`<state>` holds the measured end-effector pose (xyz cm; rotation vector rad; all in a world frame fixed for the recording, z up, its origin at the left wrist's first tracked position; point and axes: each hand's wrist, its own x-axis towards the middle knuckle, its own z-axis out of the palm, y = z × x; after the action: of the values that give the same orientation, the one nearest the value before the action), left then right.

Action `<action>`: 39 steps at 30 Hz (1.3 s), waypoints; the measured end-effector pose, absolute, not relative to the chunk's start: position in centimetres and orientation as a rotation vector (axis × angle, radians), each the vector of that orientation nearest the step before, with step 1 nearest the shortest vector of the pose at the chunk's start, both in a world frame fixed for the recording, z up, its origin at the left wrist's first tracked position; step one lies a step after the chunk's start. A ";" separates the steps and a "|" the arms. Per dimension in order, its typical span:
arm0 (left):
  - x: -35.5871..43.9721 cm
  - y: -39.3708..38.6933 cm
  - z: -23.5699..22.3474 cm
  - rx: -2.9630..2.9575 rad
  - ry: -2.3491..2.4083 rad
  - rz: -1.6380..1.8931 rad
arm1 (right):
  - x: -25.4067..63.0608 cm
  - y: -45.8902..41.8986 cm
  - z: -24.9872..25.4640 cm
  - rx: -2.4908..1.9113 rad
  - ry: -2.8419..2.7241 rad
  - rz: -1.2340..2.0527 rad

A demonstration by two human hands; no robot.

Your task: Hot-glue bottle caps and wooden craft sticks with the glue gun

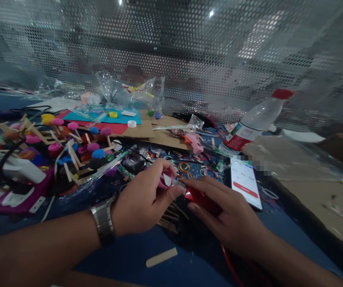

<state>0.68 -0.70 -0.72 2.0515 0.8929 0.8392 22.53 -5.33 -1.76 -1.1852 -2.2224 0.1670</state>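
A small pink plastic bottle cap (166,179) is pinched in the grip of the left hand (143,199), which wears a metal wristwatch (102,218). Just right of the cap, a glossy red tool (202,199) is clasped in the right hand (228,215), its tip touching the cap. Both are held over the dark blue table (123,255). Thin wooden sticks (168,219) lie just below the cap, and a flat wooden stick (161,257) farther below. A lit smartphone (245,182) lies right of the cap, a clear plastic bottle with a red lid (255,119) beyond it.
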 end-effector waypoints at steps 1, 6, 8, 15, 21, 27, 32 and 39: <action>0.7 -0.7 -0.7 2.049 0.897 0.842 | 22.5 -5.4 -1.7 -1.185 -2.224 0.173; 0.5 -0.8 -0.7 2.015 0.953 0.853 | 22.5 -5.5 -1.6 -1.194 -2.233 0.169; 0.5 -0.8 -0.6 1.998 0.955 0.868 | 22.6 -5.5 -1.7 -1.205 -2.230 0.148; 0.6 -0.5 -0.5 2.011 1.005 0.915 | 22.7 -5.2 -2.0 -1.218 -2.206 0.040; 0.6 -0.6 -0.6 2.024 1.045 0.857 | 22.7 -5.1 -2.2 -1.237 -2.213 0.024; 0.6 -0.6 -0.5 1.997 1.008 0.826 | 22.7 -5.3 -2.1 -1.202 -2.215 0.039; 0.5 -0.6 -0.7 2.004 0.984 0.814 | 22.6 -5.3 -2.1 -1.180 -2.219 0.051; 0.5 -0.6 -0.7 2.016 0.916 0.844 | 22.7 -5.4 -2.0 -1.175 -2.221 0.134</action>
<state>0.48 -0.59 -0.69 2.0164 0.9161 0.8443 22.72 -5.42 -2.00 -1.1753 -2.2212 0.1344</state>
